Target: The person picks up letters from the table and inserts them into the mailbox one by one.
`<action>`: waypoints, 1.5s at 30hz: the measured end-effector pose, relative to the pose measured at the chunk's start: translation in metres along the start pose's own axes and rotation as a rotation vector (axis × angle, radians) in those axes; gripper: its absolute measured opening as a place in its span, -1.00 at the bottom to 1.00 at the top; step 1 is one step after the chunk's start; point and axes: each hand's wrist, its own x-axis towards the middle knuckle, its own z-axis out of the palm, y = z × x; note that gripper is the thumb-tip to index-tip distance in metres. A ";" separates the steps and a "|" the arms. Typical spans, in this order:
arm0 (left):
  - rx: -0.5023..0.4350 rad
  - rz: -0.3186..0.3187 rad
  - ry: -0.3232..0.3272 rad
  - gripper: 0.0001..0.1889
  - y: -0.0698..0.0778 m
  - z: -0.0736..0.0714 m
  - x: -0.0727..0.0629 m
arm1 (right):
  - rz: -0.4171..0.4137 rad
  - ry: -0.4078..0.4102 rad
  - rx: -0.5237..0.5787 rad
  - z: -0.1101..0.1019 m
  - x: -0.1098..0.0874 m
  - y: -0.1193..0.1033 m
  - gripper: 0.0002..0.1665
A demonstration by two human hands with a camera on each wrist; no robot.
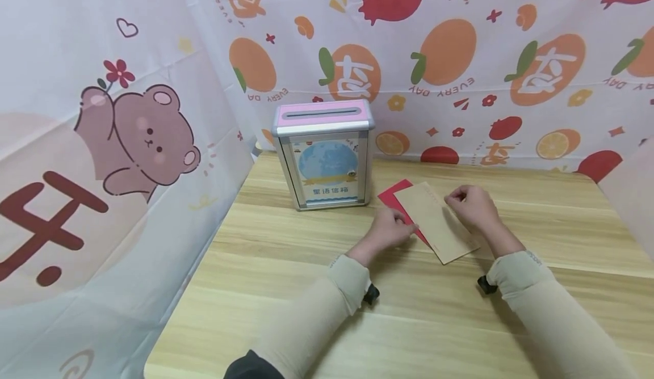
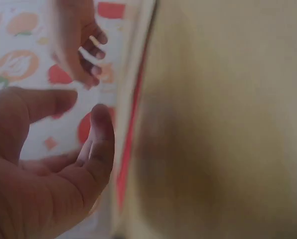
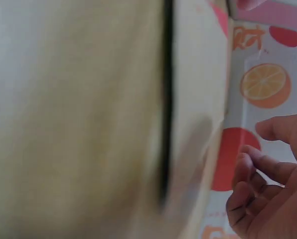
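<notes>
A tan paper envelope [image 1: 431, 217] lies on the wooden table, overlapping a red envelope [image 1: 392, 193] whose left strip shows. My left hand [image 1: 389, 230] is at the lower left edge of the two envelopes. In the left wrist view, thumb and fingers of the left hand [image 2: 49, 184] stand apart with nothing between them. Over the tan envelope's upper right edge hovers my right hand [image 1: 472, 206], fingers loosely bent. The right wrist view shows a gap between thumb and forefinger of that right hand [image 3: 275, 184], beside the tan envelope [image 3: 198, 84].
Behind and left of the envelopes stands a letter box [image 1: 327, 169] with a pink slotted top. A printed fruit cloth [image 1: 398, 123] hangs along the table's far edge, and a bear-print cloth [image 1: 148, 140] covers the left side. Both sleeves carry small black devices underneath.
</notes>
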 end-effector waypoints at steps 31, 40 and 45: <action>-0.201 -0.021 0.234 -0.61 -0.005 0.045 0.005 | 0.040 -0.076 0.095 0.012 -0.018 0.013 -0.67; -0.246 0.065 0.274 -0.79 -0.008 0.043 0.006 | 0.047 -0.066 0.238 -0.001 -0.036 0.004 -0.61; -0.301 0.157 0.294 -0.81 -0.008 0.039 0.006 | 0.056 -0.027 0.303 -0.013 -0.048 -0.003 -0.40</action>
